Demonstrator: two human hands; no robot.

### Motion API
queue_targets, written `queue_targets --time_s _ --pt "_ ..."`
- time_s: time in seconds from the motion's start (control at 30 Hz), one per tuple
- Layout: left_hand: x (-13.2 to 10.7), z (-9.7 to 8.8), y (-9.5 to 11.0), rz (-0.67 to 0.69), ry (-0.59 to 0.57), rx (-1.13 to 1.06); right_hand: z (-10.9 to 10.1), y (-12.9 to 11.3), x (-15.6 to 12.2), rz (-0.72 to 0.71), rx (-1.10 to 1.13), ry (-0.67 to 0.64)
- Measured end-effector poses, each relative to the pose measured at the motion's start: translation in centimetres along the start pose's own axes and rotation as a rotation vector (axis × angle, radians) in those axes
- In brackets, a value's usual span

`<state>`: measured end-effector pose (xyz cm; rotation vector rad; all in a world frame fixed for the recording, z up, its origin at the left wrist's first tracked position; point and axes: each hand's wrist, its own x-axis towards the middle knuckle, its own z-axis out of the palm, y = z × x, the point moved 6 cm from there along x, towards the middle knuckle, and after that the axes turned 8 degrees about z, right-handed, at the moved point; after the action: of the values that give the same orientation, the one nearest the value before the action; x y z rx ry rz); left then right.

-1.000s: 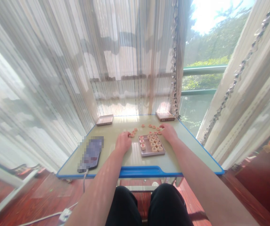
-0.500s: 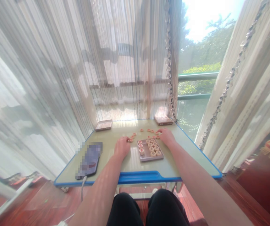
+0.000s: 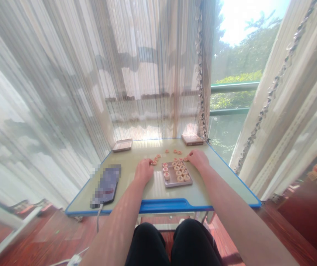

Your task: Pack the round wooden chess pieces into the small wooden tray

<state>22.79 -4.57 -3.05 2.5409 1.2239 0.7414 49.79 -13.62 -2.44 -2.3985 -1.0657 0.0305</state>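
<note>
My left hand [image 3: 144, 170] rests on the table left of the tray, its fingers curled and their tips against a round Chinese chess piece [image 3: 155, 163]. Two more loose pieces lie just beyond it. The square tray [image 3: 170, 184] stands between my hands, with red-marked pieces in its left column and several dark-marked ones on the right, such as this piece [image 3: 180, 178]. Right of the tray, my right hand [image 3: 199, 159] has its fingers pinched together at a piece [image 3: 186, 159]; whatever sits between the fingertips is partly hidden. Several loose pieces [image 3: 175, 151] lie behind the tray.
A shallow box part [image 3: 122, 145] lies at the table's far left corner, and a closed box [image 3: 192, 139] at the far right. On the left is a phone [image 3: 108, 186] with a cable attached. A blue edge [image 3: 164, 205] borders the table's front. Curtains hang behind.
My right hand has come slightly nearer the tray, and the loose piece that was at its fingertips no longer shows there. The left hand stays by the same piece. The view has shifted slightly.
</note>
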Motion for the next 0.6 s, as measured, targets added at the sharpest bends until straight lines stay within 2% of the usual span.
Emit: queue_targets --time_s 0.13,0.23,0.33,0.4,0.5,0.6 --pt "0.2 0.4 -0.6 0.011 0.023 -0.034 0.2 0.5 0.5 -0.016 0.073 -0.031" --pt "0.2 0.7 -1.4 -0.03 0.042 -0.079 0.0 0.8 0.5 -0.014 0.121 -0.031" --pt "-0.1 0.6 -1.8 -0.06 0.072 -0.135 -1.0 0.8 0.2 0.004 0.149 -0.009" --pt "-0.6 0.1 -1.5 -0.03 0.117 -0.154 -2.2 0.3 -0.5 -0.004 0.172 0.021" --pt "-1.3 -0.4 -0.8 0.024 0.174 -0.168 -4.0 -1.0 -2.6 -0.059 0.229 0.074" --pt "-1.6 -0.2 -0.4 0.022 0.146 -0.177 -4.8 -2.7 -6.9 -0.195 0.392 0.151"
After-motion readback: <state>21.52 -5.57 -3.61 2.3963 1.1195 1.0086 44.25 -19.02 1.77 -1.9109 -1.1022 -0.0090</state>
